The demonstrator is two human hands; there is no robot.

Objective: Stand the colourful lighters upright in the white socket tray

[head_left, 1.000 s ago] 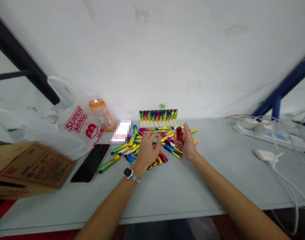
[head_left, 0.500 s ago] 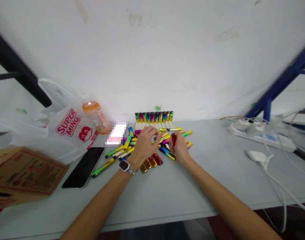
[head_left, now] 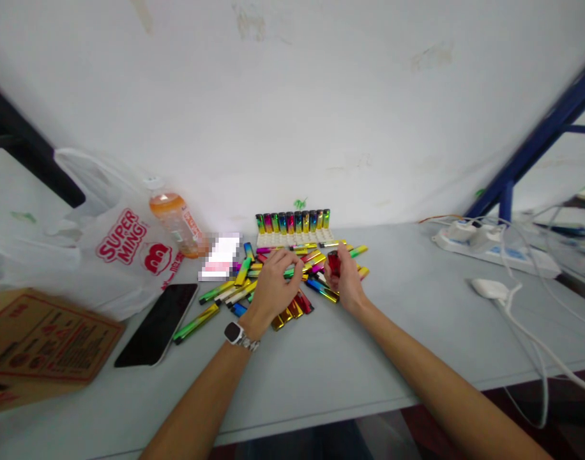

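Observation:
In my right hand (head_left: 349,281) a shiny red lighter (head_left: 334,262) is gripped upright, the thumb raised close to its top. My left hand (head_left: 276,281), with a watch on the wrist, hovers over the middle of a pile of lighters. Its fingers curve loosely, and a gap shows between thumb and forefinger, where a green lighter (head_left: 289,273) is visible. Several metallic lighters lie around both hands, among them a blue-and-gold lighter (head_left: 322,291) beside my right hand. Red and gold lighters (head_left: 292,312) lie side by side under my left hand, partly covered by it.
Behind the pile, a white slotted rack (head_left: 292,239) holds a row of upright lighters. To the left are a phone (head_left: 157,324), a cardboard box (head_left: 48,345), a plastic bag (head_left: 105,255) and a drink bottle (head_left: 180,223). A power strip (head_left: 498,252) with white cables lies at right.
The whole view has shifted slightly. My right hand has turned a little, showing more of the red lighter. My left hand stays over the pile, its thumb and forefinger slightly farther apart.

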